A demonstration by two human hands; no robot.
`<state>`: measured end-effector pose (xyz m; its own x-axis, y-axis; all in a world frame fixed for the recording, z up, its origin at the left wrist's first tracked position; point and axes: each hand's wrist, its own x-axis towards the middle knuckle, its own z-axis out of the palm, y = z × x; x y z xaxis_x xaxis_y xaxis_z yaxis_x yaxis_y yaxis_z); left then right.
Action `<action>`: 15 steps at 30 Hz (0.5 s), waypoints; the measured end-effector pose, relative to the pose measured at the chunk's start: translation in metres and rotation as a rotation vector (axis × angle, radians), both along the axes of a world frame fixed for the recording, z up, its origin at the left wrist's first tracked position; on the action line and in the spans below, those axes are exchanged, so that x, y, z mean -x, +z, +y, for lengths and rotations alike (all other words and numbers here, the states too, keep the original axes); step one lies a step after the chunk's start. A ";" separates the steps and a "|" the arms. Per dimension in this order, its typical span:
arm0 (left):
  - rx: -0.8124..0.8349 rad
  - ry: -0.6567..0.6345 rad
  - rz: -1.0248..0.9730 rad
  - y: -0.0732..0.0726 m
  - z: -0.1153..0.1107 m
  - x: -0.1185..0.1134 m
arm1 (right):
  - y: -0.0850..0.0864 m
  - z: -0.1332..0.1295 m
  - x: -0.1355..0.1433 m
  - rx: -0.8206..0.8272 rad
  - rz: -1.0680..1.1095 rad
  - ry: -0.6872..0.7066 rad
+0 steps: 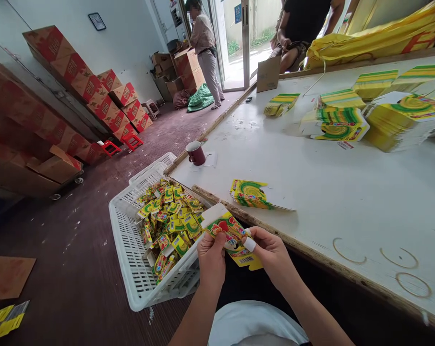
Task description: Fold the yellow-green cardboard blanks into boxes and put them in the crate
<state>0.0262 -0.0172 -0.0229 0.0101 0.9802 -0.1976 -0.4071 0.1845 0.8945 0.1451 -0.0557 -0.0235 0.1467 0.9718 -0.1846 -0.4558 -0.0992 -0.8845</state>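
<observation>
Between both hands I hold a printed yellow and green carton (235, 247), with end flaps sticking out. My left hand (212, 254) pinches its left side, thumb on the printed face. My right hand (266, 250) grips the right side; something white is wrapped round a fingertip or the thumb. Just beyond, on the table's near edge, lies a small pile of flat cartons (253, 194) in the same print. To the left of my hands stands a white plastic basket (124, 254) heaped with small folded yellow boxes (174, 216).
A maroon mug (196, 154) stands on the white table (293, 168). Stacks of flat cartons (401, 120), a yellow sack (376, 41) and rubber bands (414, 284) lie there too. Two people (206, 48) are farther off. Red-printed boxes (69, 67) line the left wall, near red stools (132, 141).
</observation>
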 end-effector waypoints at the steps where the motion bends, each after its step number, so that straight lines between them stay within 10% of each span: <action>1: -0.005 -0.025 0.014 0.002 0.002 0.004 | 0.000 0.000 -0.006 -0.034 -0.066 -0.014; 9: -0.454 -0.295 0.635 0.048 0.021 0.050 | 0.015 -0.005 -0.044 -0.604 -1.276 -0.132; 15: -0.421 -0.535 0.965 0.038 0.006 0.017 | 0.010 -0.008 -0.024 -0.505 -1.080 -0.386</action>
